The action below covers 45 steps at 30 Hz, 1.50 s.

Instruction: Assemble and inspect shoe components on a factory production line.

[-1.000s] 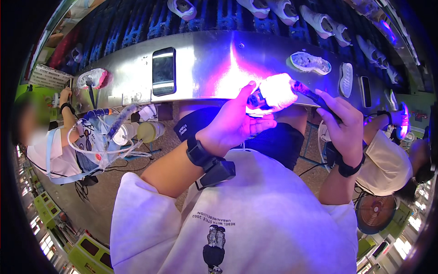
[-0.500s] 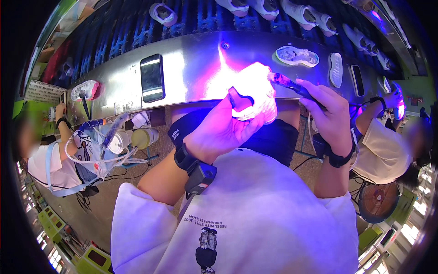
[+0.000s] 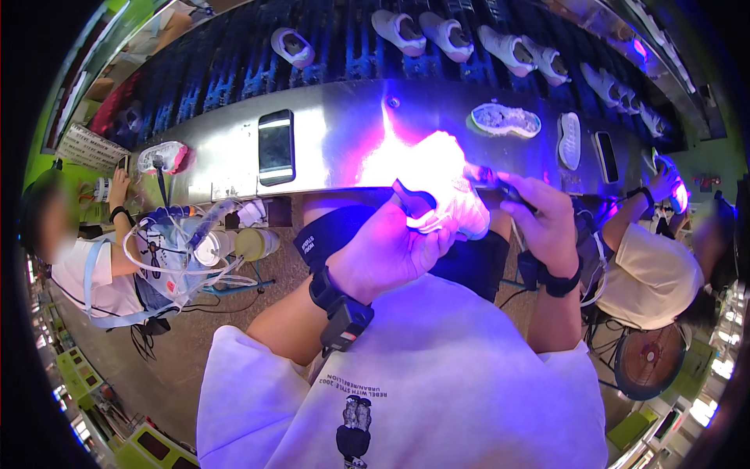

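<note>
Steel bench (image 3: pixel 344 148) w/ conveyor behind; phone (image 3: pixel 276 146) lies flat, off to the side. White shoe (image 3: pixel 437 184) held above bench, lit violet for checking. Left hand (image 3: pixel 383 250) clamped round it; right hand (image 3: pixel 547 219) closed on dark pen-like tool (image 3: pixel 491 178) at shoe's edge.

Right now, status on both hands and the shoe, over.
Left hand gripping white shoe under violet glare. Right hand at the shoe's right side, holding a dark tool. Steel bench behind; phone lying clear to the left.
</note>
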Motion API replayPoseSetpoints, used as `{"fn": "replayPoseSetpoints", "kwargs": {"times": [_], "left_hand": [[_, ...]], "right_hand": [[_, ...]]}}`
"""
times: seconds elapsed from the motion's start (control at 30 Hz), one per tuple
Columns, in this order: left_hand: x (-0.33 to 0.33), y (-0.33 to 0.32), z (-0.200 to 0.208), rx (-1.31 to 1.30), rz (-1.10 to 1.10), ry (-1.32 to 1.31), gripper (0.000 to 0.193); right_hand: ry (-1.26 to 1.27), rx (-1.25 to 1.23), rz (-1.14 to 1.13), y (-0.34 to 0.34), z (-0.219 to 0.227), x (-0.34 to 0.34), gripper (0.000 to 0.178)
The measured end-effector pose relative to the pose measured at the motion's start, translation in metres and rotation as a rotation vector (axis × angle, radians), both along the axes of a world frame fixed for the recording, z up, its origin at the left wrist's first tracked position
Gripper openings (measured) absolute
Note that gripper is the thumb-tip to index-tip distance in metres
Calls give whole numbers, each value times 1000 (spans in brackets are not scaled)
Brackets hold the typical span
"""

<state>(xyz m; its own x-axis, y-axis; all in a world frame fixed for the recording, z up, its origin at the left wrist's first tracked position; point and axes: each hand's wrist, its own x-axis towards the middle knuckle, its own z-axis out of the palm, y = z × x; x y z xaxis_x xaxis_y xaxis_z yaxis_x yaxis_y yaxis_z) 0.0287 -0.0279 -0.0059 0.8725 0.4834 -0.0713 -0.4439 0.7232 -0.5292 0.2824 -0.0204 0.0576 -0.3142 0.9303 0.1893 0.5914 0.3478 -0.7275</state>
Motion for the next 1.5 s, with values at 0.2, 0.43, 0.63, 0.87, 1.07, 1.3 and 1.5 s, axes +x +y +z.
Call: {"fn": "replayPoseSetpoints", "kwargs": {"times": [0.2, 0.43, 0.63, 0.87, 1.07, 1.3, 1.5], "left_hand": [[-19, -6, 1, 199, 92, 252, 51], [-19, 27, 38, 442, 291, 935, 44], [-56, 120, -11, 528, 170, 1158, 38], [-87, 313, -13, 1174, -150, 2353, 56], [-84, 399, -63, 1102, -221, 2902, 62], [-22, 454, -83, 1553, -333, 3171, 35], [120, 464, -110, 2021, 139, 2869, 52]], "right_hand": [[-46, -53, 21, -9, -12, 3, 43], [1, -227, -33, 23, -18, -17, 40], [23, -267, -109, 34, -66, 20, 45], [231, -457, -372, 21, -102, 93, 52], [335, -549, -509, 13, -93, 104, 52], [466, -517, -477, 33, -100, 108, 46], [445, -426, -489, 45, -101, 105, 31]]}}
